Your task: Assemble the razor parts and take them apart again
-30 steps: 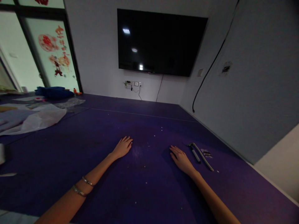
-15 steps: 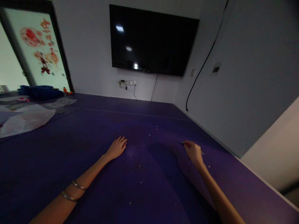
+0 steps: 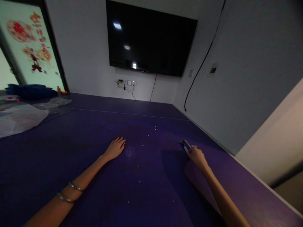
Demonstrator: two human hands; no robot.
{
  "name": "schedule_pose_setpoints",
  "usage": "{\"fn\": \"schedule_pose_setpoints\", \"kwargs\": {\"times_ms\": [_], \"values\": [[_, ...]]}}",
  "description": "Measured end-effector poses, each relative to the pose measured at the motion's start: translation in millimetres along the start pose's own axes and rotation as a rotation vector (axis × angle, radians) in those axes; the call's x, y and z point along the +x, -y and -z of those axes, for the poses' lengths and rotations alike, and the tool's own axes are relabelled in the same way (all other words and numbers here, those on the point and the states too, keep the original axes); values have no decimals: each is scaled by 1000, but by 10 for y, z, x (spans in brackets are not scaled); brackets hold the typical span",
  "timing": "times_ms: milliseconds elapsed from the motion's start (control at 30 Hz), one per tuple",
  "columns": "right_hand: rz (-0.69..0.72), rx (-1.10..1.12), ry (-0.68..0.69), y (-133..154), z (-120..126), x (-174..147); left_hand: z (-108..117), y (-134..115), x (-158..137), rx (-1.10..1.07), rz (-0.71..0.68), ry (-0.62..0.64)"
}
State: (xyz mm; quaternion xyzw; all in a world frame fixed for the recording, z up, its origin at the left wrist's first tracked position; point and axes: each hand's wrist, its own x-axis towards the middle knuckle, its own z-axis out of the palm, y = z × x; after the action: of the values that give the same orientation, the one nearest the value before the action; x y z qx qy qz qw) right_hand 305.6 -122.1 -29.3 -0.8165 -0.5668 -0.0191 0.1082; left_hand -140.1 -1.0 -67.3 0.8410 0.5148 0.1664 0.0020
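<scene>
My left hand (image 3: 115, 148) lies palm down on the purple tabletop, its fingers stretched out and slightly apart. A tiny white bit (image 3: 124, 143) shows at its fingertips; whether it is touched or pinched I cannot make out. Over on the right, my right hand (image 3: 197, 156) is closed around a small pair of pliers (image 3: 185, 145) with two pale handles spread apart and a dark, greenish head pointing away to the left. A little pale item (image 3: 194, 146) shows just behind its fingers, partly hidden.
Small white bits, such as this one (image 3: 148, 135), lie scattered on the purple tabletop (image 3: 94, 176). Clear plastic sheeting (image 3: 23, 118) and a dark blue cloth bundle (image 3: 32, 90) are at the left. A black cable (image 3: 197, 80) hangs along the right wall, near the television (image 3: 151, 39).
The pliers now stick out of my right hand, where only a thin dark tip showed before. The view has turned slightly right. My left hand keeps its place on the tabletop.
</scene>
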Motion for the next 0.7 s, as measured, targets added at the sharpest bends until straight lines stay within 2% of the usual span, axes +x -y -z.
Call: {"fn": "schedule_pose_setpoints", "kwargs": {"times_ms": [300,433,500,533,700], "values": [[-34,35,27,20,8,-25,11,-12,12,-9,19,-16],[-29,93,-5,98,46,-51,124,-98,93,-108,64,-138],[-5,130,-41,196,92,-70,206,-254,145,-182,38,-234],[17,148,-62,262,121,-84,244,-368,169,-235,14,-241],[159,220,-149,726,288,-206,298,-1150,265,-540,-150,-42]]}}
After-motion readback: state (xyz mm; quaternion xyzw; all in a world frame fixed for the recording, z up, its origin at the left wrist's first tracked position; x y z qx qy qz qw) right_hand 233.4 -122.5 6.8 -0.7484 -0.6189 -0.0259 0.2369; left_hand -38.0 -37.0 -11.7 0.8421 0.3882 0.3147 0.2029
